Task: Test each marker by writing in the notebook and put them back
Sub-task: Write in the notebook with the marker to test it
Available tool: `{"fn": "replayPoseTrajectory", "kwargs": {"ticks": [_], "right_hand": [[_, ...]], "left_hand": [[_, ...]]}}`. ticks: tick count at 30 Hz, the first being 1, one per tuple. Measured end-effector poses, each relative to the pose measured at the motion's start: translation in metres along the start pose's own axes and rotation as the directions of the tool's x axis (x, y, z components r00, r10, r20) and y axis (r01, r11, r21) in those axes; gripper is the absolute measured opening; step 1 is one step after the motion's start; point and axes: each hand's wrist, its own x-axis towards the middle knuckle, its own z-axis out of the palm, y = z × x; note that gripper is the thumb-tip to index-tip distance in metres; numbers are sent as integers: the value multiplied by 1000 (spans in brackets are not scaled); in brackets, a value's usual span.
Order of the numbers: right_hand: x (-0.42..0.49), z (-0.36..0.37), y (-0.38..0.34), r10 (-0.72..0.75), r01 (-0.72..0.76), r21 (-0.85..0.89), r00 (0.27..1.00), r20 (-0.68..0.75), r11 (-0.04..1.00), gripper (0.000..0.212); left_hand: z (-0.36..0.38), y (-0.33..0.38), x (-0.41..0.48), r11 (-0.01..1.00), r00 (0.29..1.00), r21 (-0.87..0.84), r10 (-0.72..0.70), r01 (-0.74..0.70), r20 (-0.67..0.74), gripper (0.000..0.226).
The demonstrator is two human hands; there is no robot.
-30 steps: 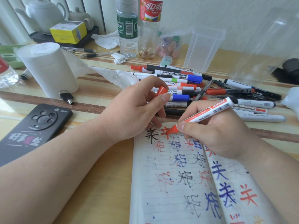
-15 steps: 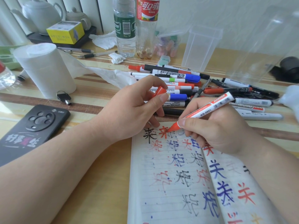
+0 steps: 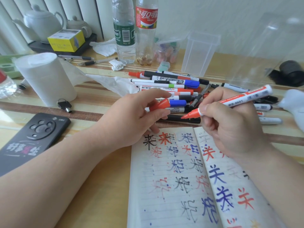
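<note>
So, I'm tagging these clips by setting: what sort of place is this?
Probably a home desk or table: a teapot on a tray, drink bottles, a toilet-paper roll and a phone beside the markers.

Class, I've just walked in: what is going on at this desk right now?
A person is testing markers. The right hand holds an uncapped red marker with its tip lifted just above the open notebook, beside a red character on the page. The left hand pinches the red cap. A pile of markers lies behind.
</note>
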Motion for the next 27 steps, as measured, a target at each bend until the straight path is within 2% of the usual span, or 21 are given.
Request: {"fn": "replayPoseTrajectory", "kwargs": {"ticks": [3,8,16,18,21,25,27], "right_hand": [[-1,2,1,14,-15,78,1000,11,997,6],[0,0,1,44,-59,164,995,91,985,10],[-2,1,0,17,-39,163,991,130,986,7],[-2,0,1,4,-26,125,984,176,992,6],[-3,-1,2,11,-27,57,966,259,998,12],[-1,1,-2,39,-110,246,961,274,963,34],[-1,1,-3,30,-97,263,969,247,960,32]], "left_hand": [[-1,3,-1,1000,1000,23,6,-6,4,14],[-2,8,-3,996,999,77,37,-36,-7,13],[-2,5,-4,989,991,70,131,-130,-6,11],[-2,1,-4,986,989,77,150,-149,-8,19],[-1,-3,-3,965,975,136,221,-222,24,30],[-1,-5,-2,959,971,154,237,-237,14,36],[0,-5,-3,955,972,187,236,-231,-6,33]]}}
